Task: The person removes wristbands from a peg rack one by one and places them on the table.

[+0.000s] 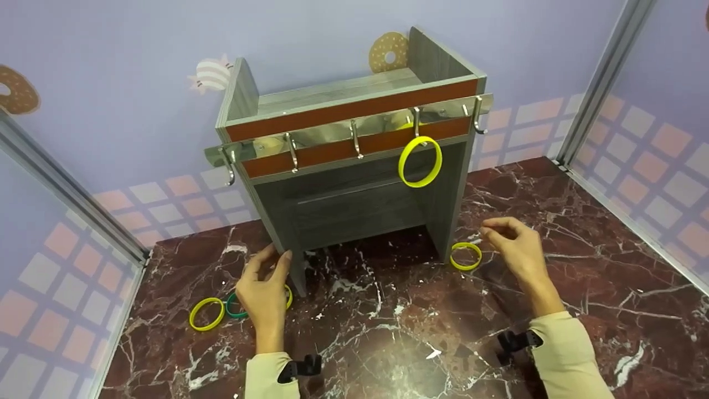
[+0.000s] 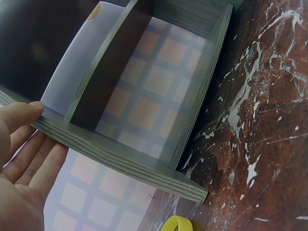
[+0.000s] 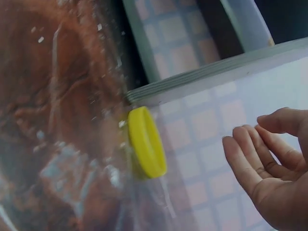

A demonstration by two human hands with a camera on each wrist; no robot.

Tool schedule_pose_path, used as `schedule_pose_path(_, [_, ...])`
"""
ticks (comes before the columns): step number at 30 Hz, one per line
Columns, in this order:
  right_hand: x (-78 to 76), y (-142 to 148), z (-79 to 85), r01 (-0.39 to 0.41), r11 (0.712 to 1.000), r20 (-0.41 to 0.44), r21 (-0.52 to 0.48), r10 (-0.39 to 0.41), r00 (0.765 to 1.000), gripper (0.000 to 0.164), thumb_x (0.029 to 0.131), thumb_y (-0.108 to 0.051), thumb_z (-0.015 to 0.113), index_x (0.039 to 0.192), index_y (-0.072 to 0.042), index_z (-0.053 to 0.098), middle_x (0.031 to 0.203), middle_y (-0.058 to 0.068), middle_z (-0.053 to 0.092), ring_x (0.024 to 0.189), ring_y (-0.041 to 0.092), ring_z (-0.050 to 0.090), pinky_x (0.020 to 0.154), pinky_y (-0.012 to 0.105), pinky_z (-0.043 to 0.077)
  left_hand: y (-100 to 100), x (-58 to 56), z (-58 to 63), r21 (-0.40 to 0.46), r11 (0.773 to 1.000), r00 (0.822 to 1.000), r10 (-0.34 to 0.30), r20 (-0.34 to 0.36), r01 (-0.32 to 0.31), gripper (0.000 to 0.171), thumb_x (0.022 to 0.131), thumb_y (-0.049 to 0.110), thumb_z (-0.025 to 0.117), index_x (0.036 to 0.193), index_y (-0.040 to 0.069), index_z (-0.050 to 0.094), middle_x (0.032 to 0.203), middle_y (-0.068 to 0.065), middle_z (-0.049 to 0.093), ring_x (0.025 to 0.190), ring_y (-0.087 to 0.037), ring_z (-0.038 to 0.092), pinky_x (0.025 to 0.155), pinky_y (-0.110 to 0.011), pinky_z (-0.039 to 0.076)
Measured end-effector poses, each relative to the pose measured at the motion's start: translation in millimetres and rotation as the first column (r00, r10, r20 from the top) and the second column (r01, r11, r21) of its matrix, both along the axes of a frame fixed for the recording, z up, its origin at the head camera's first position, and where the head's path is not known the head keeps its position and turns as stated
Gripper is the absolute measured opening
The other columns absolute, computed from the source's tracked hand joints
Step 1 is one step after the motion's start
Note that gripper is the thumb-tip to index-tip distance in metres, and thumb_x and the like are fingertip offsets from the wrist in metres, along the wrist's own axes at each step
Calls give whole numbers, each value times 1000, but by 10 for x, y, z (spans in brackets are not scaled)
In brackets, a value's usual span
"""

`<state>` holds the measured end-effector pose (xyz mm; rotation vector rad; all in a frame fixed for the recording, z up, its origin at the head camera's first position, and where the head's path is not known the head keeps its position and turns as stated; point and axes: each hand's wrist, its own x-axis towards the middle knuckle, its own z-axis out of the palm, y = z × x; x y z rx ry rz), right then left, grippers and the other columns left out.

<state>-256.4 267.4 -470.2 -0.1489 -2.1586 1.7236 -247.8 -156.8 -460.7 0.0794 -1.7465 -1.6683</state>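
Note:
A grey wooden shelf (image 1: 443,205) stands on the table, with a metal hook rail (image 1: 327,134) across its upper front. My left hand (image 1: 263,293) grips the shelf's left side panel low down, thumb on the near edge and fingers on the outer face. One yellow ring (image 1: 402,163) hangs from a hook right of the rail's middle. Just outside the shelf's right foot lies another yellow ring (image 3: 147,144). Beside and above that ring hovers my right hand (image 1: 520,249), fingers loosely bent, holding nothing.
On the table left of the shelf lie a yellow ring (image 1: 191,320), a green ring (image 1: 229,307) and another yellow ring (image 1: 289,299), the last two partly hidden by my left hand. Lilac panels with printed squares enclose the marbled table (image 1: 376,354) behind and at both sides.

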Motion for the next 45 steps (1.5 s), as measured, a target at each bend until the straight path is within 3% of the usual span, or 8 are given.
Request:
schedule_pose_path(4, [66,-58,113,-15,994,-80,-109,6,997,25,100,-4,74,118,14,70,96,5,77,85,10,75,79,23,64,17,-6,-20,-6,1000,1000,-6,-2,6,25,88,-2,85,112,-7,78,106,-21,75,87,-11,75,79,-21,63])
schedule_pose_path(9, [100,-171,236,-80,969,-203,-235,31,979,22,100,5,71,116,20,67,97,6,78,88,19,78,85,33,64,36,-12,-53,-5,1000,1000,-9,-4,9,25,88,-2,85,111,-7,78,106,-21,75,90,-13,75,80,-22,63])
schedule_pose_path(13, [116,-251,345,-110,964,-262,-240,45,964,19,100,7,70,115,19,68,99,9,78,90,23,78,84,34,64,49,-10,-55,-25,1000,1000,-2,15,2,26,89,0,86,113,-6,78,107,-20,75,91,-9,74,81,-22,63])
schedule_pose_path(20, [146,-416,588,-202,945,-335,-258,108,936,18,100,4,70,114,16,69,104,16,77,91,25,78,84,35,65,38,-15,-34,-49,999,1000,9,-5,-9,27,89,0,86,113,-6,78,107,-21,76,94,-17,76,81,-18,61])
schedule_pose_path(27, [124,-640,800,-348,878,-369,-330,219,903,22,102,3,67,121,15,66,109,26,74,102,39,75,90,45,63,29,1,-34,-15,1000,1000,13,5,-13,26,88,-1,86,112,-6,79,106,-21,76,89,-11,75,79,-19,62])
schedule_pose_path(34, [97,-795,952,-444,799,-423,-407,266,866,28,108,-7,62,129,12,65,116,27,73,105,34,74,94,45,62,21,-21,-4,-11,1000,1000,-1,4,1,26,89,0,86,113,-6,78,108,-22,76,92,-9,74,82,-22,63])
schedule_pose_path(37, [87,-844,986,-469,778,-445,-418,275,852,29,110,-8,58,130,11,64,119,27,72,105,34,74,94,45,62,17,-19,-6,-21,1000,1000,10,6,-10,27,88,0,86,113,-6,78,108,-21,76,92,-8,73,82,-21,62])
schedule_pose_path(45, [40,-974,1070,-452,796,-409,-402,286,867,30,105,0,63,132,14,62,124,28,70,107,38,73,94,48,62,-5,-12,-10,-18,1000,1000,6,-5,-7,25,89,-1,86,112,-7,78,105,-22,76,90,-6,74,81,-21,62])
